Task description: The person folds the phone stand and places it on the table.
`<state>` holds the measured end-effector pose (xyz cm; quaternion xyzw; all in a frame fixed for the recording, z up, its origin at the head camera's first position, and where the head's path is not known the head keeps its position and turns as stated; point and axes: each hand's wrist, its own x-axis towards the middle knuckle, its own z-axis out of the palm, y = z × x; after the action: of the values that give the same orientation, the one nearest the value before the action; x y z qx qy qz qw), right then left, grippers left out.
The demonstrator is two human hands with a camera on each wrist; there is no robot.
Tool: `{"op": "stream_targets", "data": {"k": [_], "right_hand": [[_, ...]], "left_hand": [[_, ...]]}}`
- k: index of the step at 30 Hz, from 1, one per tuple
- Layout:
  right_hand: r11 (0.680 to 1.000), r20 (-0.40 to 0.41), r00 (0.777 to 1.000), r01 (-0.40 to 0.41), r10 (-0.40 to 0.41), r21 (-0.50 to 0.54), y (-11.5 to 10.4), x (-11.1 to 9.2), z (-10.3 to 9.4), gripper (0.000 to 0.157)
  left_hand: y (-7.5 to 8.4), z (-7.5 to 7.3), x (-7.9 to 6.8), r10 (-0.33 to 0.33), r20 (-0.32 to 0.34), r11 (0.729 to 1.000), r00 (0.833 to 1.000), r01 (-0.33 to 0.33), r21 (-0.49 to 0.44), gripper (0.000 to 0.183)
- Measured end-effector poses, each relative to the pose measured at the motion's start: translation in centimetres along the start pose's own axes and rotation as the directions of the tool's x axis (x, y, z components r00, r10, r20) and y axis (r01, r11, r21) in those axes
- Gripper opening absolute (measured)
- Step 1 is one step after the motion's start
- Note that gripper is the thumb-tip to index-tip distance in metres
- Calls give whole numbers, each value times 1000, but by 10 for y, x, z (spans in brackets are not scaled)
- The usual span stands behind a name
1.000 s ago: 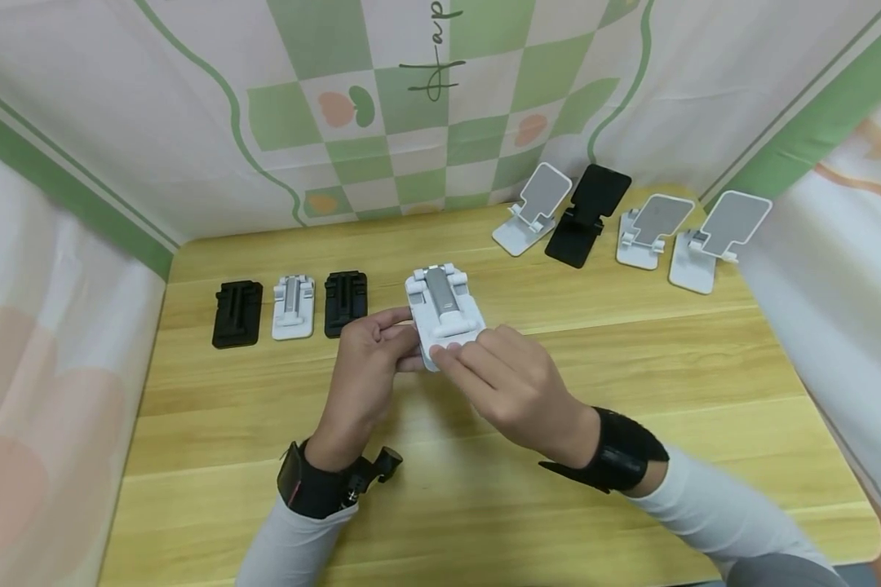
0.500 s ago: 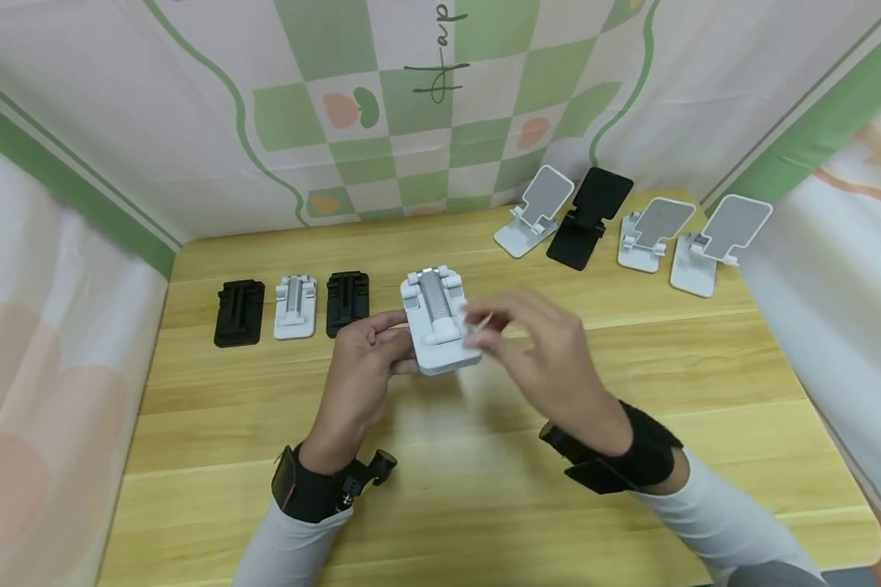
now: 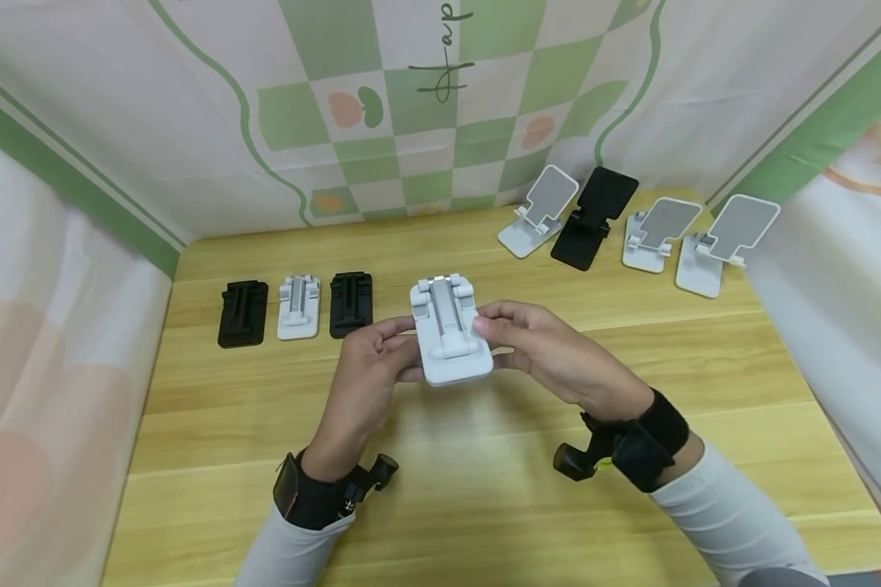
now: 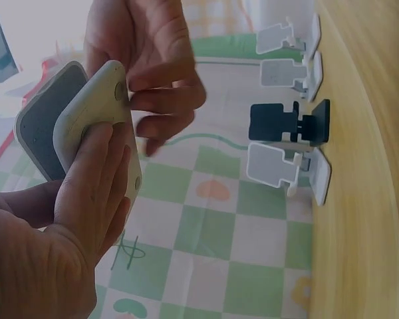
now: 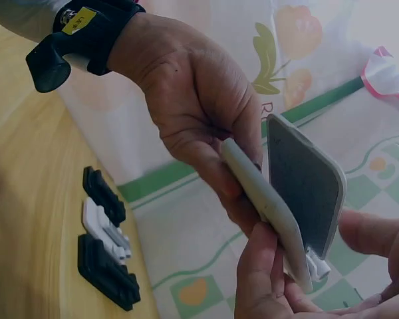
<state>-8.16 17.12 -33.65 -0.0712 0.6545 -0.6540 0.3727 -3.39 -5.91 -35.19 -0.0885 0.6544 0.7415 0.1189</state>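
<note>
A white folding phone stand is held up over the middle of the table, its hinged end away from the person. My left hand grips its left edge, some fingers behind it. On the opposite edge my right hand has its thumb on the near face and fingers underneath. The left wrist view shows the left fingers flat along the stand's base. In the right wrist view, a gap shows between the base and the grey-padded plate; right fingertips touch the base.
Two black folded stands flank a white folded one on the left of the wooden table. Unfolded stands, white, black, and two more white, stand at the back right, before a patterned curtain.
My right hand has let go of the stand's near end, swung right, and taken its right edge. The left hand keeps its hold; the stand has turned slightly.
</note>
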Motion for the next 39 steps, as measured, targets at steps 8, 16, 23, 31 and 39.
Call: {"op": "stream_targets", "data": {"k": [8,16,23,31,39], "right_hand": [[1000,-11,1000,-14,14,9,1,0,1,46],[1000,-22,1000,19,-19,-13,4,1,1,45],[1000,-35,999,24,-25,-18,7,1,0,44],[999,-44,999,23,-24,-26,7,-1,-1,46],[999,-79,997,16,-20,-49,11,0,1,41]], "left_hand": [[-3,2,0,-11,8,1000,1000,11,4,36],[0,0,-1,-40,36,997,999,42,-67,32],[3,0,-2,-47,61,993,997,53,-103,35],[2,1,-1,-71,47,997,996,72,-32,40],[-2,2,0,-63,45,998,997,62,29,36]]}}
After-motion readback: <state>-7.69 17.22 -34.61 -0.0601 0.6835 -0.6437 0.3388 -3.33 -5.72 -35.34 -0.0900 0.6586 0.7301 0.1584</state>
